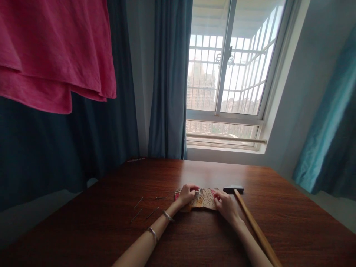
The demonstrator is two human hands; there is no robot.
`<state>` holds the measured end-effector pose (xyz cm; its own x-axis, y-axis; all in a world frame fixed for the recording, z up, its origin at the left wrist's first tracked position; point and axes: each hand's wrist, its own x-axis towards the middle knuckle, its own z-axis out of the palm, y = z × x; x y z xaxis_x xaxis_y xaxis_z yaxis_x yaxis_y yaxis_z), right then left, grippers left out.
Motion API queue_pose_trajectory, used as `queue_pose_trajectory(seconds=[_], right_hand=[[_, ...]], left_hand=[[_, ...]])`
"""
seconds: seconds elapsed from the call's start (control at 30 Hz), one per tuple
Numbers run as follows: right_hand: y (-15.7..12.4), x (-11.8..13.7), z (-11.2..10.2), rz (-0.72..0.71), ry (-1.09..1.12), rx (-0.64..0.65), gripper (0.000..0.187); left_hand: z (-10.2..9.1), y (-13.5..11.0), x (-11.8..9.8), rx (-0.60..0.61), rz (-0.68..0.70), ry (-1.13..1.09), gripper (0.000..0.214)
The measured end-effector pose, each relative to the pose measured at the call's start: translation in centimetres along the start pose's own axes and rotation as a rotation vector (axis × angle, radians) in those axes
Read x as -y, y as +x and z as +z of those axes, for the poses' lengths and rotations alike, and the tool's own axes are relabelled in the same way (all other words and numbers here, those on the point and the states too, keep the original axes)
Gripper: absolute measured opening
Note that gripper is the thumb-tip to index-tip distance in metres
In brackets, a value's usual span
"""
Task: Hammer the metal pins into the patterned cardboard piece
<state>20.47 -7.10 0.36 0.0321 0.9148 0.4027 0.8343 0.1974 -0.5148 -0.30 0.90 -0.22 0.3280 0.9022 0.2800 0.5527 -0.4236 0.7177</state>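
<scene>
A flat, dotted piece with pink and yellow patches (207, 198) lies on the table between my hands; whether it is card or cloth I cannot tell. Several thin, dark nail-like pins (201, 191) stand upright near its middle. My left hand (188, 194) rests over its left part, thumb and fingertips drawn together beside the pins; what is between them is too small to make out. At the right edge, the curled fingers of my right hand (222, 202) grip the dotted piece.
Several long thin nails (152, 213) lie loose on the brown wooden table (178, 237), left of my hands. A hammer (250, 217) with a dark head and wooden handle lies along my right forearm. Behind the table are curtains (169, 92) and a window; a pink cloth (55, 48) hangs upper left.
</scene>
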Motion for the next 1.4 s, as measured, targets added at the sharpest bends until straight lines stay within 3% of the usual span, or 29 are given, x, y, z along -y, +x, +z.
queue_pose_trajectory(seconds=[0.23,0.43,0.53,0.63,0.73,0.9,0.97,1.13,1.4], right_hand=[[0.1,0.3,-0.4,-0.008,0.107,0.061,0.026],[-0.2,0.5,-0.9,0.022,0.008,0.096,0.021],[-0.5,1.0,-1.2,0.030,-0.035,0.106,0.020],[-0.6,1.8,-1.7,0.056,-0.054,0.115,0.020],[-0.8,2.3,-2.0,0.076,-0.065,0.101,0.019],[-0.9,2.3,-1.8,0.071,-0.060,0.098,0.019],[-0.9,2.0,-1.5,0.058,-0.048,0.089,0.019],[-0.7,1.4,-0.7,0.021,-0.022,0.032,0.020],[-0.6,1.2,-0.5,-0.006,0.026,-0.029,0.022]], left_hand=[[-0.1,-0.1,0.0,-0.010,-0.004,0.009,0.033],[-0.5,0.7,0.3,-0.116,-0.051,-0.047,0.034],[-2.8,1.5,0.1,-0.114,-0.086,-0.067,0.035],[-6.2,1.5,0.0,0.060,-0.128,-0.055,0.040],[-9.3,0.0,0.4,0.210,-0.076,0.086,0.032],[-12.2,-3.7,1.2,0.125,-0.083,0.596,0.025],[-12.8,-4.8,1.3,0.128,-0.084,0.706,0.024],[-13.3,-6.4,1.9,0.174,-0.027,0.839,0.023],[-11.8,-6.3,3.0,0.206,0.147,0.937,0.025]])
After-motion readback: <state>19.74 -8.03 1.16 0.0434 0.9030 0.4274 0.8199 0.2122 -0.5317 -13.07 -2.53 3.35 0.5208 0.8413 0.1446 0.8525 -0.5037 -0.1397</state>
